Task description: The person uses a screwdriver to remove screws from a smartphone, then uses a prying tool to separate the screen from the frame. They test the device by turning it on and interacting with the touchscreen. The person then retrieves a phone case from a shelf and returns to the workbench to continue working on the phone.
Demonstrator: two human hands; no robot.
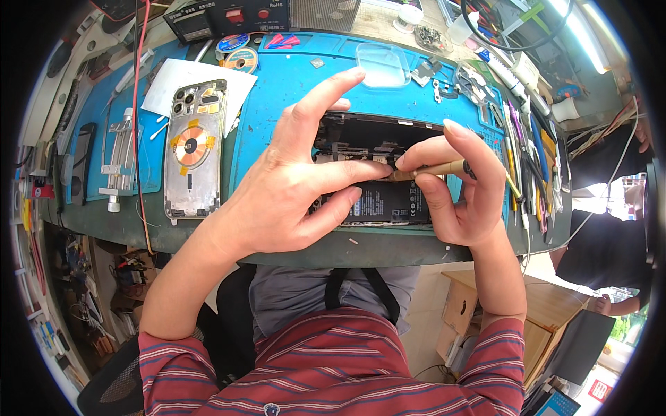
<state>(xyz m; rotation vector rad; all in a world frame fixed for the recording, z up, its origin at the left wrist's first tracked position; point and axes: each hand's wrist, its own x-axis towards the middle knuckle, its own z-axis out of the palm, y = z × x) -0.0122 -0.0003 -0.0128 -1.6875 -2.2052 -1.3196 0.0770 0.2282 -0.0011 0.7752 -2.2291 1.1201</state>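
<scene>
An opened phone [341, 220] lies sideways on the blue work mat [291, 69] in front of me, its black battery [380, 202] and inner parts exposed. My left hand [274, 184] reaches over it from the left with fingers spread. The index fingertip touches the inner parts near the phone's middle, and the thumb lies close to the battery. My right hand [475, 177] pinches a slim tan-handled screwdriver [444, 168], held almost level. Its working end meets the phone beside my left index fingertip; the very tip is hidden.
Left of the phone lies a silver phone back housing [209, 177], near a metal clamp [121, 159] and solder spools [241, 60]. Behind the phone is a clear plastic box [383, 66]. Tweezers and pens [538, 152] line the right side. A person [600, 243] stands at far right.
</scene>
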